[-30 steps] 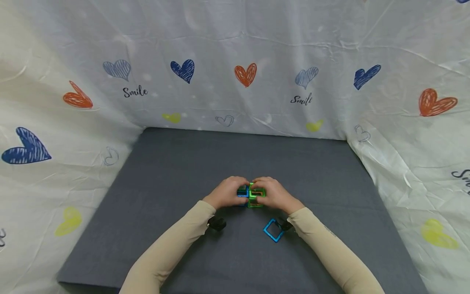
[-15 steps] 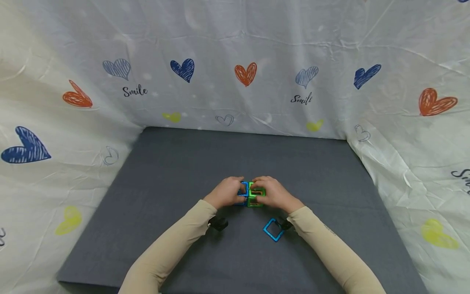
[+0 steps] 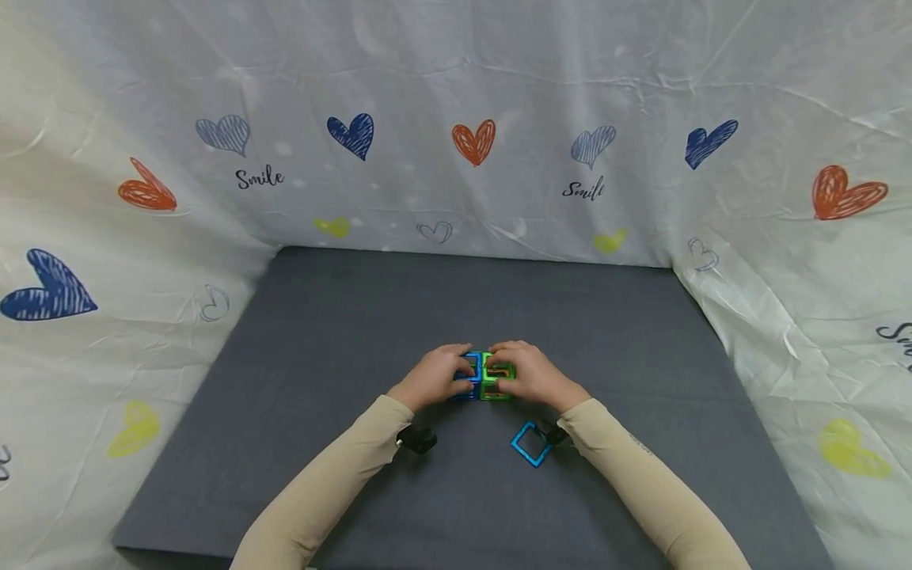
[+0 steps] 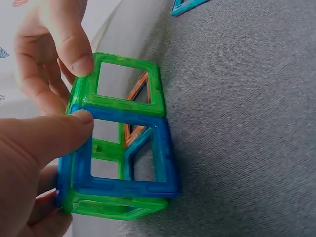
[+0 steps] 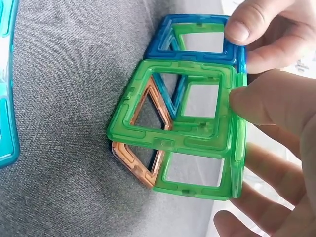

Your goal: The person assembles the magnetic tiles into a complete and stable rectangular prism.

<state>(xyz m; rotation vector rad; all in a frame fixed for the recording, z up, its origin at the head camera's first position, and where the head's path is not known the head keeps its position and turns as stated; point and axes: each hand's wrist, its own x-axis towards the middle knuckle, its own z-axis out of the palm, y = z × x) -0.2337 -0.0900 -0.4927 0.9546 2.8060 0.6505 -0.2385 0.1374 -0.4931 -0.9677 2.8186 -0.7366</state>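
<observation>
Near the table's middle stands a box-like build of magnetic tiles, with a blue square tile [image 4: 123, 185] joined beside a green square tile [image 5: 163, 140]. Through the open frames, an orange tile [image 5: 133, 160] shows at the base with a lighter blue one next to it. My left hand [image 3: 427, 380] holds the blue half, thumb on the near side and fingers on the far side. On the green half, my right hand [image 3: 537, 380] has its thumb against the near tile's edge and its fingers at the far side. Both hands partly hide the build in the head view.
A loose blue square tile [image 3: 523, 455] lies flat on the dark grey table [image 3: 356, 309], beside the right wrist camera [image 3: 555, 434]. White curtain [image 3: 427, 79] printed with hearts rises behind the table and on both sides.
My left fingers have shifted slightly left and spread from the join, showing more of the blue tile. The right hand and the loose tile look the same.
</observation>
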